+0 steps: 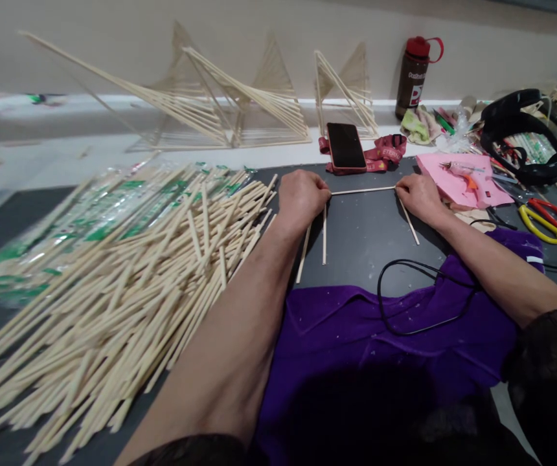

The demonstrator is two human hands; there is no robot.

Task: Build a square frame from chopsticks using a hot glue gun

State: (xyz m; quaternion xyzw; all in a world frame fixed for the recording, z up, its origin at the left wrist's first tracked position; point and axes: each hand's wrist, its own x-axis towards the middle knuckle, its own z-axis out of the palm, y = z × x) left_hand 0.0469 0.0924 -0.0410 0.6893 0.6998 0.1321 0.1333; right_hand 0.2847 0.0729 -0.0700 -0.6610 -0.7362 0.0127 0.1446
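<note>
Near the center of the frame, two bare hands hold a slim, pale wooden stick [363, 190] level above a dark gray tabletop [366, 243]. The left hand [304, 199] has its fingertips closed in a pinch around the stick's left end; the right hand [419, 197] pinches the other end the same way, fingers curled in. Two thin sticks [324, 239] slant down from beside the left hand, and a single stick [409, 223] angles down from below the right; whether any of them are joined to the level one is hidden by the fingers. The held stick looks very light and stiff, dry rather than slippery, and likely to snap if bent hard, so a gentle hold at its two ends, without twisting, seems the right grip. A large loose pile of wooden sticks [176, 285] fills the left of the frame, with clear-and-green plastic packets [103, 210] beyond it. At the top, fan-like stick frameworks [278, 103] stand along the wall. Right of top center, a phone [346, 145] lies on a red lanyard [390, 150], near a dark bottle with a red lid [412, 81]. At right, a glue gun [470, 178] rests on pink material [434, 169], near scissors with yellow and red handles [543, 223]. Purple cloth [380, 349] spreads across the lower middle, a black cord [407, 334] looping over it.
</note>
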